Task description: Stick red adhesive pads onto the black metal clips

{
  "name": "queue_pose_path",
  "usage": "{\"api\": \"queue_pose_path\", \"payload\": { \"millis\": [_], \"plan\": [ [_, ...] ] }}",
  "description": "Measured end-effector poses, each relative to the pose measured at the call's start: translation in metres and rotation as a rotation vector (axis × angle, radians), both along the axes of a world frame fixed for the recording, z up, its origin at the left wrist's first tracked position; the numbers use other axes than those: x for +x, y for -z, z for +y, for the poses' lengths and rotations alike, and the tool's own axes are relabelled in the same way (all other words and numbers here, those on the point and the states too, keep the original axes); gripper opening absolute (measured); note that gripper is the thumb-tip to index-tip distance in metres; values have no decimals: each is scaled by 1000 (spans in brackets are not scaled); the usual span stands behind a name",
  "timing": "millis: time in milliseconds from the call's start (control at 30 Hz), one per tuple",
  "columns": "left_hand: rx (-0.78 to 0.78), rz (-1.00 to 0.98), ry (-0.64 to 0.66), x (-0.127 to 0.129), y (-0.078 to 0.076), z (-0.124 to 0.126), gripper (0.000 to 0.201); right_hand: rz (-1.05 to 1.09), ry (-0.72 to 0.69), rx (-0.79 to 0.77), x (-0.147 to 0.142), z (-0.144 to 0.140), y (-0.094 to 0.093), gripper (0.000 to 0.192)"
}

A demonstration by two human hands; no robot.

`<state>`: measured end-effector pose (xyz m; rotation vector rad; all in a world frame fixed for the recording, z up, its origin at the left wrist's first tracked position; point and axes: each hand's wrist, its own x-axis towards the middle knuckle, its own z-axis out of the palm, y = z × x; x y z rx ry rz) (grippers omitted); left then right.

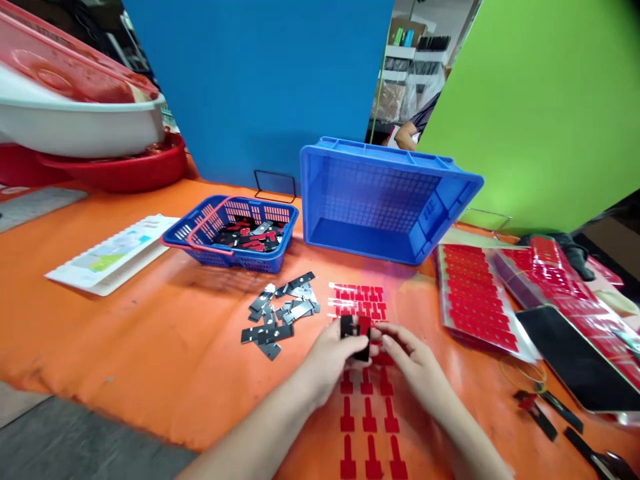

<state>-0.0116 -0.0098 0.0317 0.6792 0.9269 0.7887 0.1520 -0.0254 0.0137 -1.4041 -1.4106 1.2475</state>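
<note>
Small black plates [363, 348] are gripped in my left hand [327, 357], its thumb lying across them. A red piece [365, 324] shows at their upper edge. My right hand [415, 363] is curled close against the plates' right side, thumb and fingers drawn together; whatever they pinch is hidden. Beneath both hands lies a clear sheet with rows of red T-shaped stickers [369, 415], partly covered by my hands. Left of them is a loose pile of black and silvery plates [270, 333] on the orange table cover [190, 353].
A blue basket [233, 260] with pink handles holds black and red pieces. Behind stands a blue crate [360, 239] on its side. At right lie red sticker sheets [477, 297], a phone [580, 360] and scissors [595, 460]. Basins [115, 167] are stacked left. Another person's arm [407, 135] shows behind.
</note>
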Motion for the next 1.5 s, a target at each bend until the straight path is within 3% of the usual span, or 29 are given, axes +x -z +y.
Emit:
{"api": "queue_pose_path", "payload": {
  "millis": [100, 167, 267, 367, 467, 600, 733, 833, 967, 1033, 1133, 1300, 1500],
  "plan": [
    [86, 24, -178, -38, -7, 15, 21, -59, 45, -8, 5, 0, 2, 30],
    [202, 263, -238, -65, -7, 29, 28, -96, 67, 2, 6, 0, 3, 29],
    [418, 829, -107, -94, -4, 46, 26, -131, 75, 30, 6, 0, 3, 28],
    [564, 1250, 104, -103, -1, 55, 24, -180, 76, 64, 6, 2, 2, 27],
    [627, 1435, 253, -101, 1, 57, 22, -258, 77, 103, 9, 3, 3, 25],
    [726, 1498, 293, -101, 0, 60, 24, -411, 19, 187, 11, 4, 3, 21],
    [768, 1446, 217, -104, -1, 62, 29, -659, -111, 269, 9, 1, 5, 19],
    [790, 1225, 98, -96, -1, 59, 28, -843, -133, 307, 3, -5, 9, 18],
    [494, 755, 13, -65, 2, 47, 28, -1001, -124, 325, -7, -13, 13, 18],
    [349, 484, 19, -46, 1, 40, 23, -1041, -112, 332, -11, -15, 15, 17],
    [185, 231, 33, -22, -5, 33, 13, -1068, -102, 333, -13, -15, 19, 15],
    [116, 116, 54, -8, -12, 35, 20, -1050, -86, 326, -11, -13, 26, 10],
    [31, 110, -18, -9, 7, 40, 26, -1094, -89, 362, -16, -16, 22, 15]
  ]
}}
